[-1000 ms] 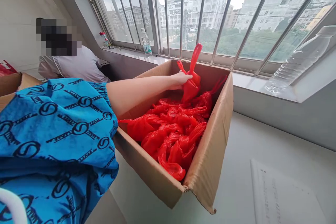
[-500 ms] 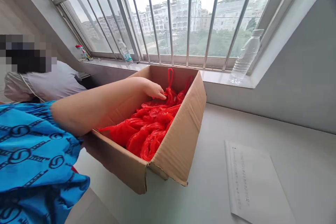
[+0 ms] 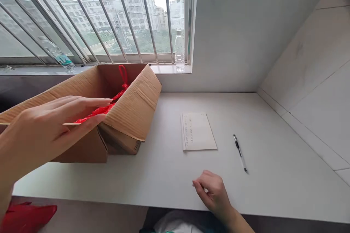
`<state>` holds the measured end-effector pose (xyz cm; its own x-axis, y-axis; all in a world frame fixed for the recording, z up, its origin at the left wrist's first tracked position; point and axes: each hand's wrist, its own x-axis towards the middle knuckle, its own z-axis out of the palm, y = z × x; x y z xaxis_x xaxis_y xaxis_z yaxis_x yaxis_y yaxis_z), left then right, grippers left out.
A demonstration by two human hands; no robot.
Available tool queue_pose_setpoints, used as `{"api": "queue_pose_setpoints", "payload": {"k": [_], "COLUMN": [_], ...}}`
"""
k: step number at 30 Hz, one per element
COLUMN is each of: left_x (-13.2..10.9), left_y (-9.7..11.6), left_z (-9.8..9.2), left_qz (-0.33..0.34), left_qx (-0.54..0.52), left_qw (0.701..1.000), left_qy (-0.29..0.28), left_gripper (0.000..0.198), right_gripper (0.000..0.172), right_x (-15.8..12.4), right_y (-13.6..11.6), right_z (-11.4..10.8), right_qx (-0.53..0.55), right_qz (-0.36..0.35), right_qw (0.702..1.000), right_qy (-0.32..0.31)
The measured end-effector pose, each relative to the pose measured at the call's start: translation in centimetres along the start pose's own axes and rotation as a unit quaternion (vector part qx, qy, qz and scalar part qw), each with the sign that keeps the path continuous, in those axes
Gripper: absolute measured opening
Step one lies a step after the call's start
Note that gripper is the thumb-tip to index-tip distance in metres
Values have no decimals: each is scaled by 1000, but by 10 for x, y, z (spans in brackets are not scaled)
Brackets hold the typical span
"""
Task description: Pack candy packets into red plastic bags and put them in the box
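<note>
My left hand [image 3: 61, 123] is stretched over the near side of an open cardboard box [image 3: 136, 105]. Its fingers are straight, with the thumb apart below them near the box's corner, and nothing shows between them. Red plastic bags [image 3: 102, 111] lie inside the box, partly hidden by the hand and the raised flap; one looped red handle [image 3: 123, 74] sticks up at the back. Over the table's front edge is my right hand [image 3: 213, 191], its fingers curled in and no object visible in them. A white booklet [image 3: 199, 131] and a pen [image 3: 240, 153] lie beyond it.
The white table [image 3: 164, 178] meets a wall at the back and on the right. Plastic bottles stand on the window sill, a clear one [image 3: 179, 52] and a labelled one [image 3: 61, 58]. Something red [image 3: 30, 216] shows below the table edge at lower left.
The view has swung right, away from the person at the left. My left hand has moved from the bags deep in the box to its near side. My right hand and the pen now show.
</note>
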<state>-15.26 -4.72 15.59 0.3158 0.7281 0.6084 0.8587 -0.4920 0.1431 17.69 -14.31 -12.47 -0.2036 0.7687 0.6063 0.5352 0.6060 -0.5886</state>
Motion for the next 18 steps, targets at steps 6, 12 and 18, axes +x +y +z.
{"api": "queue_pose_setpoints", "payload": {"k": [6, 12, 18], "left_x": [-113, -193, -215], "left_y": [41, 64, 58], "left_z": [37, 86, 102], "left_qz": [-23, -180, -306], "left_qx": [86, 42, -35], "left_qw": [986, 981, 951], "left_qy": [140, 53, -32], "left_gripper": [25, 25, 38], "right_gripper": [28, 37, 48], "right_x": [-47, -86, -89], "right_y": [22, 72, 84], "right_z": [-69, -147, -156], "right_qx": [-38, -62, -138], "right_qz": [-8, 154, 229], "right_qw": [999, 986, 962], "right_qy": [7, 26, 52]}}
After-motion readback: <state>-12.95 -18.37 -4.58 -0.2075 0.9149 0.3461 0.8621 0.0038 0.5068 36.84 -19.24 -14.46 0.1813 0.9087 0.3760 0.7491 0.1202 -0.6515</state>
